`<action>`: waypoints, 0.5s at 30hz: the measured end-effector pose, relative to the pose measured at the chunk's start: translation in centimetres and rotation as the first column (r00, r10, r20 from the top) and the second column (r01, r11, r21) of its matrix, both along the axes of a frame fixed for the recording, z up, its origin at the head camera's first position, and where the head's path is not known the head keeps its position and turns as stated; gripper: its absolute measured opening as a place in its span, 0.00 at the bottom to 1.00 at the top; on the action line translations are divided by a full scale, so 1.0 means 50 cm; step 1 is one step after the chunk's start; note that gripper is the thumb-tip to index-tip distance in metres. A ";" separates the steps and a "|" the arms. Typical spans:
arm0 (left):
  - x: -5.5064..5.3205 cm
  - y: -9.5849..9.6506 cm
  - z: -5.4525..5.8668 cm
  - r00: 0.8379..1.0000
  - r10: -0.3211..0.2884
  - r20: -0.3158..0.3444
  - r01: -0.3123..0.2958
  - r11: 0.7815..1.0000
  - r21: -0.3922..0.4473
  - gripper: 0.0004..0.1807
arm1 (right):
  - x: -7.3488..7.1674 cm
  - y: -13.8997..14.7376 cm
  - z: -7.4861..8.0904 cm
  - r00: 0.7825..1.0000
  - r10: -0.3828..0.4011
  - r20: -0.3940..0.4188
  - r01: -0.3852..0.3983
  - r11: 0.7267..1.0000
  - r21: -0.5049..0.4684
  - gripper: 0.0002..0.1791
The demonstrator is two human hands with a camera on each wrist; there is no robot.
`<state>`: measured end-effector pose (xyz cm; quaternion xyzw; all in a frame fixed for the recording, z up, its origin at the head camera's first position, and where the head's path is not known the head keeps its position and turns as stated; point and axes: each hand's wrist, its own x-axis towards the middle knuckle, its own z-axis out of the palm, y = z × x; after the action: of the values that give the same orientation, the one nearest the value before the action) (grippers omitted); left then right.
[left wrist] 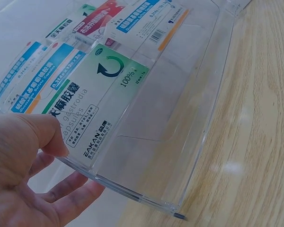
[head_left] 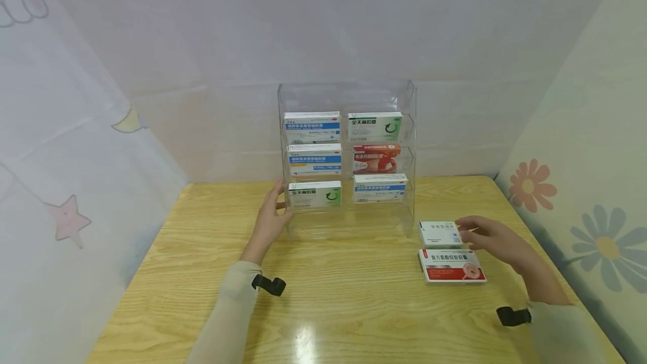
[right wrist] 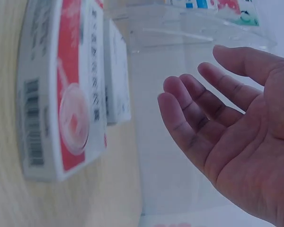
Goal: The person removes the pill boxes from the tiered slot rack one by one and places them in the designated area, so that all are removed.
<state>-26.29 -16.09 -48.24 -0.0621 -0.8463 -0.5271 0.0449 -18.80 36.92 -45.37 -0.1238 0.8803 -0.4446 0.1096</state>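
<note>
A clear plastic display rack [head_left: 349, 221] stands on the table and holds several medicine boxes in tiers. My left hand [head_left: 270, 218] grips its left side edge, thumb in front and fingers behind, beside a green-and-white medicine box [left wrist: 104, 94] in the lowest filled tier. To the rack's right, a small white medicine box [head_left: 438, 233] lies just behind a red-and-white medicine box [head_left: 452, 267]. My right hand [head_left: 497, 240] hovers at the right end of the small white box. In the right wrist view its fingers [right wrist: 180, 109] are loosely bent and hold nothing.
On the rack's upper tiers are blue-and-white boxes [head_left: 314, 160], a red box [head_left: 376, 159] and another green-and-white box [head_left: 375, 127]. Pale cloth [head_left: 227, 72] hangs behind the wooden table [head_left: 343, 308] and on both sides.
</note>
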 end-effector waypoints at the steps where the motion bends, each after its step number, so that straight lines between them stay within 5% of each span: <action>1: 0.000 0.000 -0.001 1.000 0.000 -0.002 0.000 1.000 0.002 0.49 | -0.002 -0.008 0.006 1.000 0.009 -0.017 -0.009 1.000 -0.002 0.28; 15: 0.000 0.000 -0.002 1.000 -0.003 -0.016 0.003 1.000 -0.003 0.49 | -0.066 -0.098 0.043 0.976 -0.007 -0.220 0.033 0.993 0.117 0.25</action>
<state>-26.28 -16.09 -48.32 -0.0675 -0.8467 -0.5253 0.0509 -22.09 32.04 -43.21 -0.1564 0.9134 -0.3756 0.0147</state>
